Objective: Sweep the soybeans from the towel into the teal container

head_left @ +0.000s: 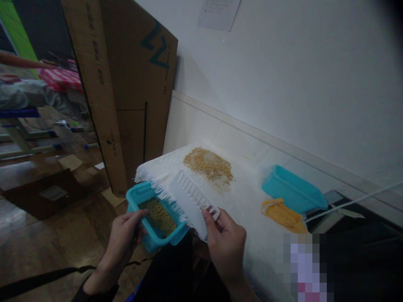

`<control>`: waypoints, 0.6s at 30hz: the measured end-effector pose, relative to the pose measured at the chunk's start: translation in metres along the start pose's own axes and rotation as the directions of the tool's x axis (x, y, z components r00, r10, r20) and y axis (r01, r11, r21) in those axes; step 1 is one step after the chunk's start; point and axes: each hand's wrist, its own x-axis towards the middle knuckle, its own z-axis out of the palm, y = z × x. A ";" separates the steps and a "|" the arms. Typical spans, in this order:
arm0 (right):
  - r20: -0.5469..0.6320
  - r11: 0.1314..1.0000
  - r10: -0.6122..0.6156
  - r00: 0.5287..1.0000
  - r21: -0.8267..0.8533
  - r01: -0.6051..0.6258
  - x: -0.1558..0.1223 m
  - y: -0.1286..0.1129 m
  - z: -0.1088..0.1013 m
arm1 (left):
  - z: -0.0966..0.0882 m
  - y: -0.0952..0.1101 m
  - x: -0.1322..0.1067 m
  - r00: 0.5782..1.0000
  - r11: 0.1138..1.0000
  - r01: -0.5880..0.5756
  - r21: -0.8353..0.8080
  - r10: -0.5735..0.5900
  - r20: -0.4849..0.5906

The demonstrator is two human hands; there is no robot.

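Observation:
My left hand point(126, 233) grips the near-left rim of a blue plastic container point(134, 197), thumb over the edge. Small greenish beans point(162, 218) cover its bottom. Between the thumb and fingers of my right hand point(225, 241) is a flat white plastic scraper point(187, 201) with a row of slots along one side. It slants over the edge of a fringed white cloth point(163, 165), beside the container. On the cloth, beyond the scraper, lies a pile of yellowish beans point(208, 163), with some paler bits among them.
To the right stand another blue container point(292, 188) and a yellow-orange cloth item point(283, 216), near a pale cable point(355, 201). A tall cardboard box point(135, 84) rises at the left, and a white wall point(283, 75) lies behind. Another person's arm point(25, 62) shows far left.

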 end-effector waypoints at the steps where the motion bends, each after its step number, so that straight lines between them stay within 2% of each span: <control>1: -0.024 0.999 0.036 0.999 0.022 -0.036 0.002 0.003 -0.001 | 0.000 0.001 0.000 1.000 1.000 0.006 0.003 -0.006 -0.007; 4: -0.066 0.986 0.117 0.991 0.128 -0.108 0.015 0.011 0.002 | 0.002 0.004 -0.003 0.999 0.999 0.027 0.024 -0.027 -0.030; 8: -0.066 0.968 0.135 0.989 0.222 -0.118 0.038 0.012 0.024 | 0.005 0.007 -0.008 0.998 0.998 0.044 0.051 -0.042 -0.037; 10: -0.123 0.980 0.124 0.985 0.173 -0.102 0.047 0.009 0.039 | 0.006 0.007 -0.010 0.998 0.997 0.054 0.059 -0.052 -0.036; 13: -0.147 0.993 0.111 0.983 0.062 -0.103 0.053 0.008 0.056 | 0.005 0.005 -0.008 0.998 0.996 0.058 0.066 -0.056 -0.031; 15: -0.152 0.992 0.125 0.980 0.041 -0.120 0.053 0.012 0.059 | 0.005 0.003 -0.006 0.998 0.997 0.050 0.062 -0.048 -0.033; 18: -0.175 0.989 0.147 0.974 0.049 -0.141 0.053 0.024 0.051 | 0.005 0.003 -0.004 0.997 0.998 0.066 0.020 -0.065 -0.039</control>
